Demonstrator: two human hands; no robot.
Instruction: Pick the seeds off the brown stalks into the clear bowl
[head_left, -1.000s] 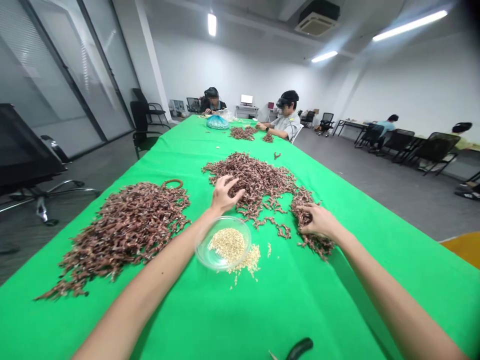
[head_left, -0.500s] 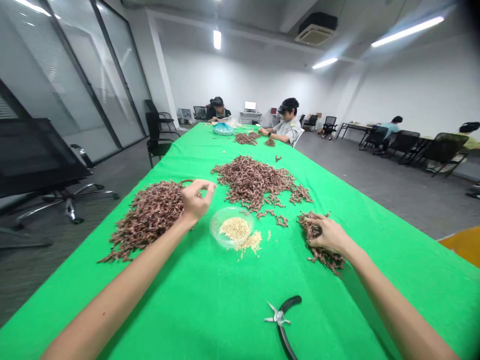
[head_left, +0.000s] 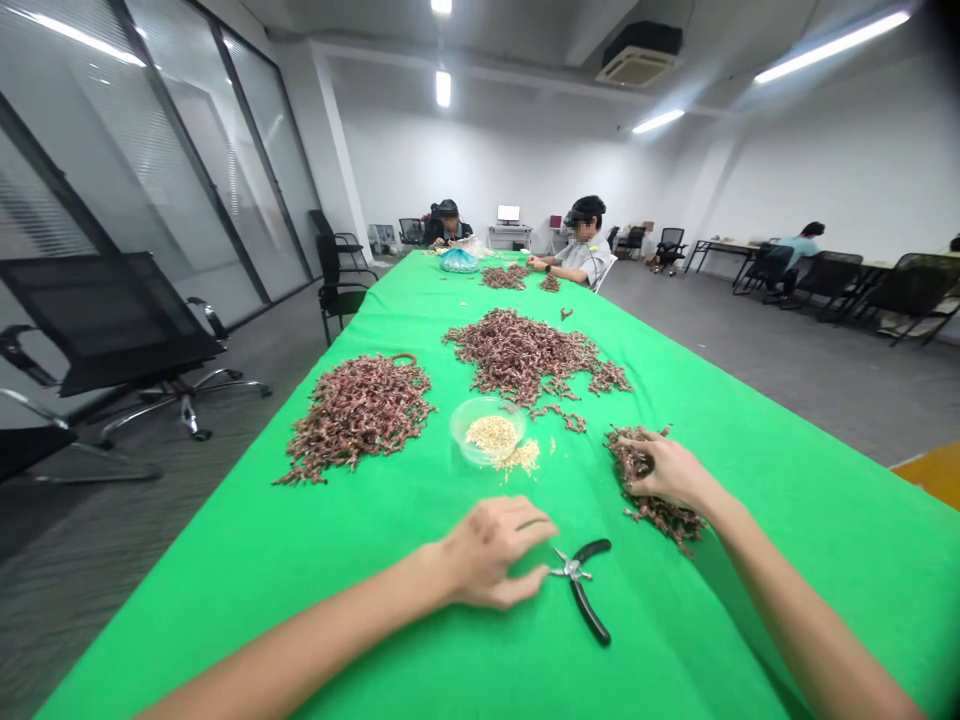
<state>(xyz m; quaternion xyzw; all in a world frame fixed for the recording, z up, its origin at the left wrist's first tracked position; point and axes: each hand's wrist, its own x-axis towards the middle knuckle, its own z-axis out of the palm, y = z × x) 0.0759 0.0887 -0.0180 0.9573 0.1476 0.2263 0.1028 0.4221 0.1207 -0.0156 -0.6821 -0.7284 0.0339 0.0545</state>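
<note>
Low over the green cloth (head_left: 360, 540), my left hand (head_left: 499, 552) has its fingers apart and holds nothing, its fingertips beside the pliers (head_left: 576, 572). The pliers have black handles and lie spread. On the right, my right hand (head_left: 667, 472) rests on a small pile of brown twig-like pieces (head_left: 667, 517), thumb and fingers curved around some of them. Between the hands and farther back stands a clear round bowl (head_left: 459, 440) of pale grains, with spilled grains (head_left: 525, 457) at its right side.
A large brown pile (head_left: 360, 410) lies at the left and another (head_left: 525, 355) beyond the bowl. At the far end, two people (head_left: 589, 255) sit near a blue bag (head_left: 458, 261) and smaller piles. Black chairs (head_left: 112, 320) stand left of the table.
My left hand has moved from beside the left pile towards me and right, to the pliers, and its fingers have spread. My right hand stays at the small pile. The view has shifted slightly.
</note>
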